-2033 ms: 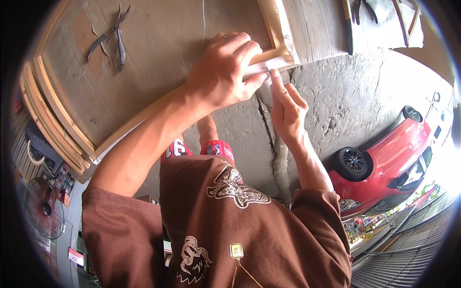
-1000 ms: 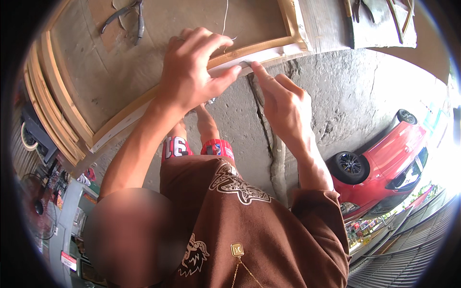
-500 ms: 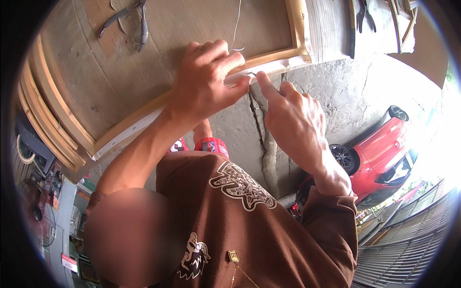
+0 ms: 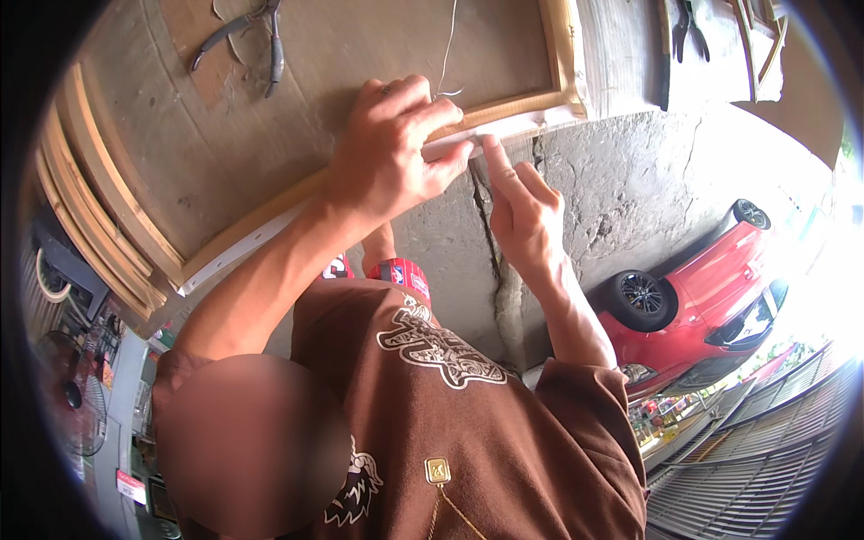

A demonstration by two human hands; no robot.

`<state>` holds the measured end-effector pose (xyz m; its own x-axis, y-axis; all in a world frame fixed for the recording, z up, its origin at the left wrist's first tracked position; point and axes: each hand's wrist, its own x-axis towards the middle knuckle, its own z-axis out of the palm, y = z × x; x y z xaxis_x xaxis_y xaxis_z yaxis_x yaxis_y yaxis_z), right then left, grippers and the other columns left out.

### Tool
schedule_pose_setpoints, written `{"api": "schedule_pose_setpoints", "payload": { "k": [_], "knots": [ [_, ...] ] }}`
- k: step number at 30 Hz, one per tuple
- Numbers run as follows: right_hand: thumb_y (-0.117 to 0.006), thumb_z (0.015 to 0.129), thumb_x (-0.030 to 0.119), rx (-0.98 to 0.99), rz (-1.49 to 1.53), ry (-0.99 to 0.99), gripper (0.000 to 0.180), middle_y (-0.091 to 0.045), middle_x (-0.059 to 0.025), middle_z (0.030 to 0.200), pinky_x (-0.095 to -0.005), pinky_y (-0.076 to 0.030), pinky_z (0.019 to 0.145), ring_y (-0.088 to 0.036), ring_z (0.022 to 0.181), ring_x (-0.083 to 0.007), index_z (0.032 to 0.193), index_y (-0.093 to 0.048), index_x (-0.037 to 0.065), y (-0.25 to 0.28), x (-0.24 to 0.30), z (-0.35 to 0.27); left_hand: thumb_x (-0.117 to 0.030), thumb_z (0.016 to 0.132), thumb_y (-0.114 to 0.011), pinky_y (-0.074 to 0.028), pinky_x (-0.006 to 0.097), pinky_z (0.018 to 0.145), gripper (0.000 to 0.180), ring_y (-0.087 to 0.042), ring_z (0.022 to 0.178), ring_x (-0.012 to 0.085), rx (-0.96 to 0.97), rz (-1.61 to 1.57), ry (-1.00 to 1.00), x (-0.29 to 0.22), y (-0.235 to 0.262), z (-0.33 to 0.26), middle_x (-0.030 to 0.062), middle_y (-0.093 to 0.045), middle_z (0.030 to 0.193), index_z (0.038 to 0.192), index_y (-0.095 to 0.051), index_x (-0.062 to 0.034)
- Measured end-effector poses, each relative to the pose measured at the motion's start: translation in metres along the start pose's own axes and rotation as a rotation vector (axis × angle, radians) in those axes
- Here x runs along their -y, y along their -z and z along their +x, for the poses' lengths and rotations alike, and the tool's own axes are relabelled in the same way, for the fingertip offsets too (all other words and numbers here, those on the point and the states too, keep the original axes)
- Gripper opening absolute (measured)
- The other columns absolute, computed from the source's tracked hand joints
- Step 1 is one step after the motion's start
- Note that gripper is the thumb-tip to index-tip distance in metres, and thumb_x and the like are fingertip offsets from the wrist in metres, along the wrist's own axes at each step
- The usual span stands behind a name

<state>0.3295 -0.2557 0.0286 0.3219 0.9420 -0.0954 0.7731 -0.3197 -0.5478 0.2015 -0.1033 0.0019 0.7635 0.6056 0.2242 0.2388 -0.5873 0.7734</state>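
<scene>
A wooden frame [image 4: 513, 110] with a white outer edge lies at the near side of the work surface. My left hand [image 4: 387, 148] is closed over its near rail, fingers on the inner side and thumb along the white edge. My right hand [image 4: 526, 211] has its index finger stretched to that edge, its tip close to my left thumb. The other right fingers are curled in, and what they hold, if anything, is hidden. A tiny greyish bit shows between thumb and index tip, too small to name. A thin wire [image 4: 447, 54] lies inside the frame.
Pliers [image 4: 275, 54] lie on the brown board [image 4: 261, 135] at the far left; another pair [image 4: 690, 36] is at the far right. Wooden strips [image 4: 99, 207] are stacked at left. Cracked concrete floor [image 4: 612, 171] and a red car [image 4: 711, 288] are on the right.
My right wrist and forearm have swung left and turned, while the index fingertip remains at the white edge. My left hand keeps its grip on the frame. The view has shifted slightly.
</scene>
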Motion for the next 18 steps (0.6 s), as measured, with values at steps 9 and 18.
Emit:
{"api": "schedule_pose_setpoints", "payload": {
  "k": [9,18],
  "knots": [
    [-0.054,0.080,-0.012,-0.031,-0.038,-0.050,0.053,-0.047,-0.0106,0.064,-0.0346,-0.044,0.051,-0.048,0.049,-0.0237,0.130,-0.056,0.007,-0.005,0.013,-0.005,-0.016,0.065,-0.079,-0.041,0.033,0.064,0.027,-0.054,0.064,0.0211,-0.016,-0.009,-0.036,0.001,0.000,0.000,0.0042,-0.056,0.072,0.085,-0.067,-0.0046],
    [-0.061,0.072,-0.012,-0.361,0.123,0.239,0.060,-0.047,-0.0060,0.064,-0.0334,-0.045,0.048,-0.050,0.050,-0.0203,0.127,-0.060,0.010,-0.050,-0.031,-0.004,-0.018,0.066,-0.080,-0.040,0.032,0.062,0.025,-0.054,0.061,0.0197,-0.021,0.007,-0.045,0.003,-0.001,0.000,0.0040,-0.054,0.069,0.084,-0.067,-0.0062]
  ]
}}
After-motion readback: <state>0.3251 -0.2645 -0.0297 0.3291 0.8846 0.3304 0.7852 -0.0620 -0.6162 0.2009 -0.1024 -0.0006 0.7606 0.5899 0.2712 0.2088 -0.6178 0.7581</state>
